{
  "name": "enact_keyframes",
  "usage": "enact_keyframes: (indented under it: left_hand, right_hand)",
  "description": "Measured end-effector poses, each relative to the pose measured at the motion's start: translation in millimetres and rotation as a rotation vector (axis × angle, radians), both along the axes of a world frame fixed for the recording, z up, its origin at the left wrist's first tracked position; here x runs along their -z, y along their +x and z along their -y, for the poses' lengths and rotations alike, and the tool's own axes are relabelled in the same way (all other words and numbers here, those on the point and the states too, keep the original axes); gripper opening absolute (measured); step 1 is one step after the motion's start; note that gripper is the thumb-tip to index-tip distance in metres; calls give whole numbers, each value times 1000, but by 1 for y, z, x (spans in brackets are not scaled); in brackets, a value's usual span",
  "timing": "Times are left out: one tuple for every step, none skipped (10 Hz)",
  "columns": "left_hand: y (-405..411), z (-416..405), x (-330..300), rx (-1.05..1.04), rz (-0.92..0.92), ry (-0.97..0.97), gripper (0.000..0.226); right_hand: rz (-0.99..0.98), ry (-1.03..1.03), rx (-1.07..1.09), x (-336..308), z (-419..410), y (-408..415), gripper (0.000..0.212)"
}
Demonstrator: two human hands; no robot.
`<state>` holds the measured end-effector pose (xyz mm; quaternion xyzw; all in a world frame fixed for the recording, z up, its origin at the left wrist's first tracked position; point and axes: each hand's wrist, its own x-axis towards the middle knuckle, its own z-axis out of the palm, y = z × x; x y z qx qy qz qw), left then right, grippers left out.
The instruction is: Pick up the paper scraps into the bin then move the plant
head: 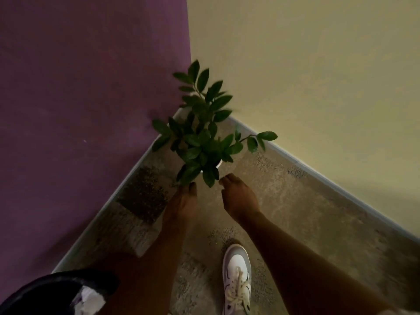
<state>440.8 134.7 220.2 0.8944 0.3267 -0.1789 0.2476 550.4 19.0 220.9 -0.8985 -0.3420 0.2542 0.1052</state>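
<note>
A leafy green plant stands in a white pot on the carpet, in the corner where the purple and cream walls meet. The leaves hide most of the pot. My left hand reaches toward the pot's near left side, fingers extended up to the lowest leaves. Just right of the pot, my right hand hangs with fingers loosely curled, holding nothing. Neither hand visibly grips the pot. A black bin with white paper inside sits at the bottom left.
Patterned beige carpet with a dark patch near the purple wall. My white sneaker is planted at the bottom centre. Pale skirting boards run along both walls into the corner.
</note>
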Motion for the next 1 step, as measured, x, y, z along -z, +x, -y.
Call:
enact_keyframes:
  left_hand:
    - [-12,-5,-34,94,-7,57,63]
  right_hand:
    - [13,19,52,-38,-2,-8,41]
